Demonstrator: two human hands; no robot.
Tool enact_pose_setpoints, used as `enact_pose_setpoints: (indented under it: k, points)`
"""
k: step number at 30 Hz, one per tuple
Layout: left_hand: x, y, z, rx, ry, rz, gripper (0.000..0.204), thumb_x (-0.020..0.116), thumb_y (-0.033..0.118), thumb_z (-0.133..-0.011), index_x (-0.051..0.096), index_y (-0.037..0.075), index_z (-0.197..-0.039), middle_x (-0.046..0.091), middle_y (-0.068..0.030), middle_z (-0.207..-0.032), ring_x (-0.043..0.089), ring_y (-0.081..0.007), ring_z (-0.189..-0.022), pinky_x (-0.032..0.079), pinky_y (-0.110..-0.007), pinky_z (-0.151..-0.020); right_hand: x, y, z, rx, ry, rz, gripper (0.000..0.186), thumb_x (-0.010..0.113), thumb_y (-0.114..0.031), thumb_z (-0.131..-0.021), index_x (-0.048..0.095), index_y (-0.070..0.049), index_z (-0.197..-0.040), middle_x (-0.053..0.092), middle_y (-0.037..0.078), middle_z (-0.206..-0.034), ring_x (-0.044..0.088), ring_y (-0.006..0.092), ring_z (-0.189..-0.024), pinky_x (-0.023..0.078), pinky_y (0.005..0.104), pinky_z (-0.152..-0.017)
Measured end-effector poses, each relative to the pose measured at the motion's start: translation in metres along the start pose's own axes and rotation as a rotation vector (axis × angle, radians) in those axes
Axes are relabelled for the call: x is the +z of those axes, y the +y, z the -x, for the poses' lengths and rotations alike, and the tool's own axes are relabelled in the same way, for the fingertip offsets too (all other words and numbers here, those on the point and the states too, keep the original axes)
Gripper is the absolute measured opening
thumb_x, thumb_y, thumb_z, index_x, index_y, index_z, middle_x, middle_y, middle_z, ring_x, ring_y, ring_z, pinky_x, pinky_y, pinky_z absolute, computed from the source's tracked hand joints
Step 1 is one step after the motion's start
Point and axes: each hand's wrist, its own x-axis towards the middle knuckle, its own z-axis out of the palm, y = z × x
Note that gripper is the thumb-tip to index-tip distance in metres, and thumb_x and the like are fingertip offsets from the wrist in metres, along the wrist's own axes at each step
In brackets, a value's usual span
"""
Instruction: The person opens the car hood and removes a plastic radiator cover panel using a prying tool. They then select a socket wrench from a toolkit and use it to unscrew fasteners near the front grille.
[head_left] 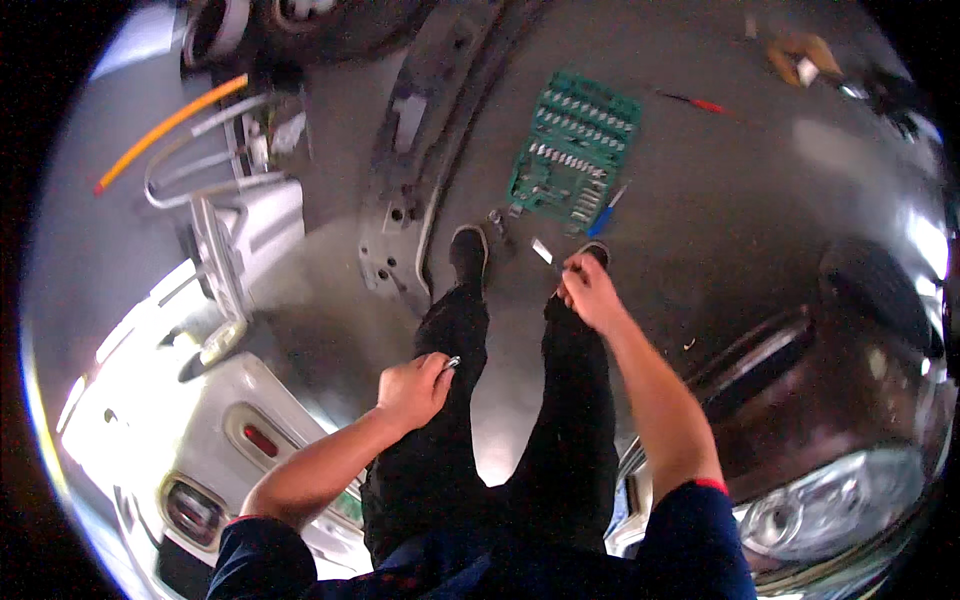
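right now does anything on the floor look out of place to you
Yes, mildly: a blue-handled screwdriver lies loose at the right edge of the open green socket set, and a red-handled tool lies farther off on the floor, both outside the case.

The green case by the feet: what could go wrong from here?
The case lies open near the right shoe, so a step might kick it and scatter the sockets. The blue tool beside it could roll if trodden on. The small metal piece in the left hand might slip and drop.
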Motion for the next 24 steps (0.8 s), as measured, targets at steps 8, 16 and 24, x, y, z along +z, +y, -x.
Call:
enact_pose_setpoints:
  k: [8, 16, 24]
  points:
    - [-0.047, 0.134, 0.042, 0.602, -0.198, -0.013, 0.016, 0.063, 0.021, -0.092, 0.055, 0.007, -0.092, 0.063, -0.0154, -0.078, 0.064, -0.0406, -0.074, 0.049, -0.052, -0.063, 0.008, -0.071, 0.388, -0.196, 0.242, -0.500, 0.019, 0.062, -0.011, -0.100, 0.069, 0.002, -0.112, 0.063, 0.000, -0.081, 0.057, 0.0073, -0.071, 0.046, 0.0245, -0.063]
    - [-0.063, 0.288, 0.159, 1.124, -0.281, -0.069, 0.012, 0.068, 0.009, -0.082, 0.057, 0.007, -0.087, 0.057, -0.0164, -0.072, 0.060, -0.0402, -0.068, 0.047, -0.048, -0.059, 0.048, 0.000, 0.602, -0.456, 0.531, -0.594, 0.019, 0.065, -0.012, -0.099, 0.070, -0.002, -0.113, 0.064, -0.002, -0.084, 0.055, 0.0050, -0.071, 0.046, 0.0227, -0.063]
    - [0.049, 0.388, 0.307, 1.357, -0.310, -0.227, 0.012, 0.067, 0.009, -0.082, 0.056, 0.006, -0.087, 0.056, -0.0172, -0.073, 0.059, -0.0416, -0.069, 0.047, -0.048, -0.060, 0.066, 0.143, 0.781, -0.590, 0.780, -0.562, 0.017, 0.067, -0.013, -0.097, 0.071, -0.002, -0.110, 0.066, -0.002, -0.089, 0.057, 0.0056, -0.079, 0.048, 0.0232, -0.070]
